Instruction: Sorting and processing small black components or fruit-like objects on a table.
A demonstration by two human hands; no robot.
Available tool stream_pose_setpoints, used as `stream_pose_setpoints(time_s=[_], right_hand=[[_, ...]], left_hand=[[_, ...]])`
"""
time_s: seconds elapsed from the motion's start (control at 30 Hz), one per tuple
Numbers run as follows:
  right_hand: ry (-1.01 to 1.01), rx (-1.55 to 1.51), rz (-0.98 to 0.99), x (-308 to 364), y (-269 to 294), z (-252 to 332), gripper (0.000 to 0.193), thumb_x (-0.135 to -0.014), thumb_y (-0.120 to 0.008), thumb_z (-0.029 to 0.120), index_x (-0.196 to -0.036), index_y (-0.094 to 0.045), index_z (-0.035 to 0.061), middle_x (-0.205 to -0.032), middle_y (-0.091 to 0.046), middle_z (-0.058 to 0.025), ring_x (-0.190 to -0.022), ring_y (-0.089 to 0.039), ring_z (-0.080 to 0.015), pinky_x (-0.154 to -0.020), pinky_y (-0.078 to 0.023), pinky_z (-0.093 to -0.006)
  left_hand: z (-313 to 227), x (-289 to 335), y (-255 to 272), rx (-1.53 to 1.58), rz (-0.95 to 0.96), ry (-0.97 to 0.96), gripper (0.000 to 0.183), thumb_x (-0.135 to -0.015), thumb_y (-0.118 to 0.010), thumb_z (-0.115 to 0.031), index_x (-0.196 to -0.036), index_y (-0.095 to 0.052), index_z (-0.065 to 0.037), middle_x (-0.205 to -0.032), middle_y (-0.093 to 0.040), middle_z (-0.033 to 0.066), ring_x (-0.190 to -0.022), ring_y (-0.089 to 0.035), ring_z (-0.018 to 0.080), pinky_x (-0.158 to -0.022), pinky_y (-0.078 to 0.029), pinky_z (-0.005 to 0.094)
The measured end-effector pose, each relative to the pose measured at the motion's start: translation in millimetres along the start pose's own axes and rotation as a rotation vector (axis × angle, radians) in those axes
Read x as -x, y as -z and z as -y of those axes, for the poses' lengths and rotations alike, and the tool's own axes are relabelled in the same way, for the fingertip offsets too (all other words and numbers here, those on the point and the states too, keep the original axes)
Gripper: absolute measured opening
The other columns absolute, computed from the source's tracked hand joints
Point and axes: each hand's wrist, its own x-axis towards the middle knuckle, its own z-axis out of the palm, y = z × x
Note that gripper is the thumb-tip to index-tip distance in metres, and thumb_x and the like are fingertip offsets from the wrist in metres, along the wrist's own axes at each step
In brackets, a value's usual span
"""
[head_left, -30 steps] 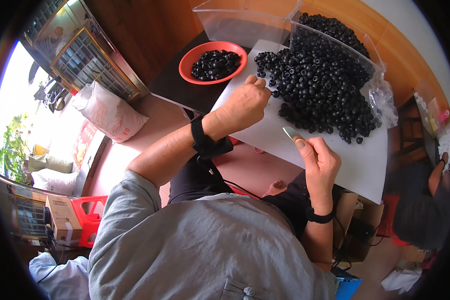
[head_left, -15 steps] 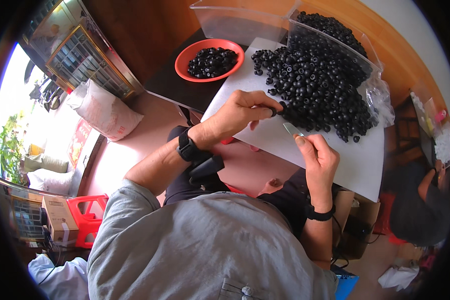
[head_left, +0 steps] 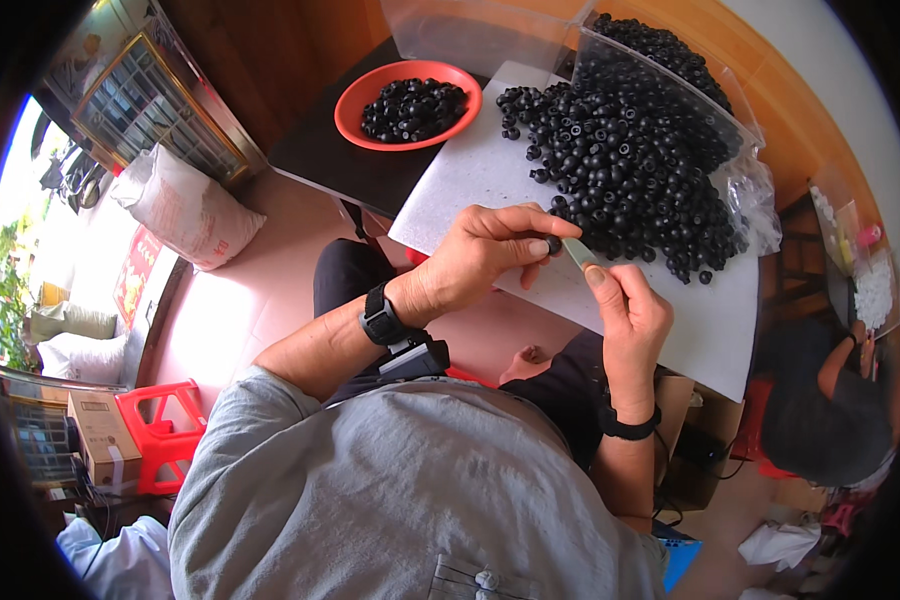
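Between thumb and fingers, my left hand (head_left: pixel 495 250) pinches one small round black part (head_left: pixel 553 244) over the near edge of the white board (head_left: pixel 705 335). My right hand (head_left: pixel 625 310) grips a short, thin blade (head_left: pixel 577 252), pale and knife-like, with its thumb laid along it. The blade's tip meets or nearly meets the black part; I cannot tell which. Beyond both hands spreads a large pile of similar black parts (head_left: pixel 625 160), some showing a round hole. More of them fill the red-orange bowl (head_left: pixel 350 115) on the left.
A clear plastic bin (head_left: pixel 660 55) lies tipped at the back, spilling black parts. Another clear bin (head_left: pixel 470 35) stands beside it. The bowl rests on a dark table (head_left: pixel 315 170). A person (head_left: pixel 830 410) sits at the far right. A red stool (head_left: pixel 165 430) is at left.
The blade has come up to the black part in my left hand, where a gap was before. My left hand has lowered slightly, and the whole view has shifted a little.
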Motion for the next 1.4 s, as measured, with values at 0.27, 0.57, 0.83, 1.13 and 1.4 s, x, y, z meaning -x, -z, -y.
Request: stream_pose_setpoints(time_s=[0.27, 0.57, 0.83, 1.13, 1.4], right_hand=[[-0.039, 0.023, 0.027, -1.8, 1.0, 2.9, 0.028, -0.096, -0.074, 0.023, -0.08, -0.064, 0.0017, -0.058, -0.049, -0.004, -0.052, -0.042, -0.0122, -0.049, -0.035, -0.0299], [0.006, 0.076, 0.057, -3.4, 1.8, 3.0, 0.032, -0.097, -0.073, 0.025, -0.078, -0.062, 0.0025, -0.058, -0.05, -0.0047, -0.05, -0.043, -0.0147, -0.048, -0.036, -0.0314], [0.022, 0.093, 0.087, -3.8, 4.9, 6.0, 0.031, -0.097, -0.072, 0.024, -0.078, -0.061, 0.0028, -0.059, -0.052, -0.0054, -0.05, -0.045, -0.0158, -0.048, -0.037, -0.0322], [0.15, 0.139, 0.107, -2.8, 2.8, 1.5, 0.031, -0.096, -0.073, 0.024, -0.077, -0.061, 0.0023, -0.061, -0.053, -0.0061, -0.05, -0.047, -0.0173, -0.049, -0.039, -0.0324], [-0.045, -0.074, 0.082, -2.1, 5.4, 1.9, 0.028, -0.097, -0.073, 0.021, -0.081, -0.063, -0.0002, -0.061, -0.05, -0.0025, -0.055, -0.042, -0.0102, -0.05, -0.035, -0.0274]], left_hand=[[11.5, 0.7, 2.1, 0.004, 0.007, -0.096, 0.029, -0.101, -0.058, 0.002, -0.126, -0.071, -0.001, -0.106, -0.062, 0.0052, -0.081, -0.059, 0.0113, -0.071, -0.052, 0.0253], [11.4, 2.3, 0.5, -0.017, -0.005, -0.12, 0.029, -0.101, -0.057, 0.002, -0.127, -0.07, -0.002, -0.106, -0.062, 0.0051, -0.081, -0.058, 0.0109, -0.072, -0.052, 0.0251], [11.4, 3.4, -2.0, 0.014, -0.022, -0.121, 0.028, -0.099, -0.058, 0.002, -0.123, -0.073, -0.004, -0.103, -0.06, 0.0024, -0.078, -0.058, 0.0111, -0.074, -0.052, 0.0251], [6.7, 2.8, -2.0, -0.092, -0.05, -0.041, 0.023, -0.101, -0.054, 0.004, -0.117, -0.071, 0.002, -0.106, -0.063, 0.0055, -0.082, -0.059, 0.0115, -0.072, -0.052, 0.026], [1.6, 6.1, -5.5, 0.029, -0.102, -0.053, 0.024, -0.097, -0.059, 0.007, -0.117, -0.071, 0.002, -0.102, -0.064, 0.0057, -0.082, -0.061, 0.0107, -0.068, -0.053, 0.025]])
